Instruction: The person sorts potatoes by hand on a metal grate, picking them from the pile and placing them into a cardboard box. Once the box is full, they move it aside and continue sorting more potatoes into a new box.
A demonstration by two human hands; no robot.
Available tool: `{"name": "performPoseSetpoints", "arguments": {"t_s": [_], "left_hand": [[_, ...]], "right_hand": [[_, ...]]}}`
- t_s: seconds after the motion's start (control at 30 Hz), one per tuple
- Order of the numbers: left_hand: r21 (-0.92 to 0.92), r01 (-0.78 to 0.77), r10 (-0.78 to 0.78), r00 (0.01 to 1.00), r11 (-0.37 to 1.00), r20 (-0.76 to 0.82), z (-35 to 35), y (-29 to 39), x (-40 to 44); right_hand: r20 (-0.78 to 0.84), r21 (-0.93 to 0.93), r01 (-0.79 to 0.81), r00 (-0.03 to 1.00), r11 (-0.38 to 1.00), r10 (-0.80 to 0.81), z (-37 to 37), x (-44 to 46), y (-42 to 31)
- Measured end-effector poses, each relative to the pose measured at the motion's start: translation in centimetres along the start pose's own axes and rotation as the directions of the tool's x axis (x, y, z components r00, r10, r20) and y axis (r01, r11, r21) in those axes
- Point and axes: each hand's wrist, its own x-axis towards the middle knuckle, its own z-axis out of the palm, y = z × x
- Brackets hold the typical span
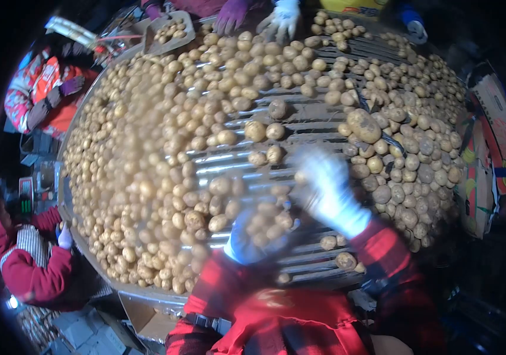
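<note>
A wide slatted sorting table (306, 112) is heaped with small potatoes (140, 225), the pile on the left partly hazy. My left hand (242, 239), in a white and blue work glove, is low over the near middle of the table. A blurred cluster of potatoes (267, 225) lies against it and hides its fingers. My right hand (327, 186), gloved the same way, is above the bare slats to the right. Motion smears its fingers. One pale potato (300, 176) shows at its edge, and I cannot tell whether it is gripped.
Across the table are another person's purple glove (231, 15) and a white glove (281, 21). A scoop (170, 34) with potatoes stands at the far left. Two people, in an orange garment (51, 83) and a maroon hooded top (39, 266), are at the left. Cardboard boxes (490, 136) stand right.
</note>
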Motion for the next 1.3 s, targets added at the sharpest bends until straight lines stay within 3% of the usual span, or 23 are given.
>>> {"name": "performPoseSetpoints", "arguments": {"t_s": [0.07, 0.13, 0.23, 0.33, 0.4, 0.47, 0.53, 0.6, 0.63, 0.67, 0.7, 0.73, 0.77, 0.8, 0.83, 0.9, 0.93, 0.97, 1.0, 1.03, 1.2, 1.27, 1.3], "left_hand": [[-0.036, -0.058, 0.063, 0.990, 0.998, 0.128, 1.7, -0.2, -0.3], [-0.091, -0.045, 0.061, 0.981, 0.995, 0.186, 1.8, -0.2, -0.7], [-0.072, -0.107, 0.115, 0.986, 0.992, 0.124, 2.3, 0.0, -1.9], [-0.090, -0.181, 0.187, 0.980, 0.979, 0.061, 3.1, -0.5, -3.4], [-0.021, -0.388, 0.368, 0.888, 0.921, -0.275, 3.9, -1.3, -4.5], [-0.185, -0.319, 0.302, 0.946, 0.929, -0.114, 2.5, -0.4, -5.5], [-0.164, -0.264, 0.271, 0.962, 0.950, 0.021, 2.1, -0.3, -6.9], [-0.145, -0.353, 0.343, 0.935, 0.924, -0.093, 1.5, -0.6, -8.2], [-0.124, -0.386, 0.390, 0.921, 0.914, 0.013, 0.8, -0.6, -8.8], [-0.108, -0.422, 0.433, 0.894, 0.900, 0.117, -0.1, -0.8, -9.7], [-0.238, -0.368, 0.400, 0.911, 0.899, 0.102, -1.0, -1.0, -11.0], [-0.247, -0.409, 0.442, 0.892, 0.878, 0.094, -1.3, -0.9, -12.0], [-0.223, -0.453, 0.471, 0.881, 0.863, 0.034, -1.6, -1.0, -13.0], [-0.204, -0.489, 0.493, 0.869, 0.848, -0.033, -1.9, -1.3, -14.1], [-0.185, -0.519, 0.510, 0.855, 0.835, -0.099, -2.2, -1.7, -15.2], [-0.250, -0.511, 0.528, 0.849, 0.822, 0.002, -2.8, -2.0, -16.7], [-0.284, -0.474, 0.521, 0.846, 0.834, 0.117, -3.1, -2.1, -17.6], [-0.283, -0.529, 0.549, 0.835, 0.800, -0.009, -3.0, -2.9, -18.2], [-0.328, -0.456, 0.507, 0.858, 0.827, 0.085, -7.0, -3.6, -18.5], [-0.301, -0.507, 0.568, 0.806, 0.807, 0.165, -7.3, -4.4, -19.0], [-0.391, -0.596, 0.678, 0.727, 0.701, 0.109, -6.8, -9.9, -24.2], [-0.613, -0.290, 0.519, 0.822, 0.735, 0.233, -8.3, -10.7, -26.8], [-0.622, -0.315, 0.556, 0.797, 0.717, 0.237, -9.0, -11.9, -27.8]], "right_hand": [[-0.287, -0.525, -0.135, 0.958, 0.840, -0.026, -1.3, 0.7, 7.9], [-0.223, -0.645, -0.528, 0.822, 0.553, 0.524, -1.4, 0.7, 15.6], [-0.056, -0.636, -0.598, 0.666, 0.488, 0.744, -2.2, 3.7, 13.5], [0.088, -0.461, -0.448, 0.836, 0.766, 0.542, -0.6, 3.4, 11.2], [0.285, -0.219, -0.291, 0.894, 0.931, 0.346, -0.4, 6.6, 5.3], [0.319, 0.044, -0.097, 0.945, 0.994, 0.078, 2.9, 9.5, 3.9], [0.608, 0.224, -0.317, 0.785, 0.922, 0.122, 7.7, 14.0, 4.3], [0.693, 0.022, -0.306, 0.691, 0.952, 0.206, 10.9, 16.9, 2.6], [0.709, 0.048, -0.133, 0.703, 0.990, 0.060, 13.7, 17.8, 4.9], [0.814, 0.013, -0.343, 0.549, 0.939, 0.189, 10.6, 18.2, 1.4], [0.913, 0.134, -0.424, 0.403, 0.895, 0.054, 13.5, 17.3, 4.1], [0.792, 0.013, -0.241, 0.595, 0.971, 0.136, 11.5, 14.9, 2.2], [0.864, -0.124, -0.199, 0.461, 0.972, 0.205, 8.5, 14.3, -1.8], [0.766, -0.076, -0.096, 0.632, 0.993, 0.120, 9.8, 10.4, -0.2], [0.816, -0.040, -0.170, 0.563, 0.985, 0.130, 8.6, 9.7, -1.7], [0.739, 0.093, -0.224, 0.669, 0.970, 0.083, 8.0, 6.4, -0.5], [0.757, 0.243, -0.327, 0.653, 0.913, 0.033, 7.4, 5.8, 0.3], [0.709, 0.319, -0.289, 0.705, 0.902, -0.025, 7.1, 5.0, 2.2], [0.879, 0.404, -0.845, 0.464, 0.350, 0.105, 4.0, 4.9, -1.9], [0.878, 0.454, -0.881, 0.468, 0.136, 0.099, 1.9, 4.4, -5.5], [0.578, 0.592, -0.806, 0.442, -0.020, -0.686, 14.2, 0.7, -6.3], [0.281, 0.595, -0.788, 0.388, -0.158, -0.877, 16.4, 0.1, -6.9], [0.555, 0.497, -0.857, 0.436, -0.137, -0.708, 13.7, -1.2, -12.3]]}}
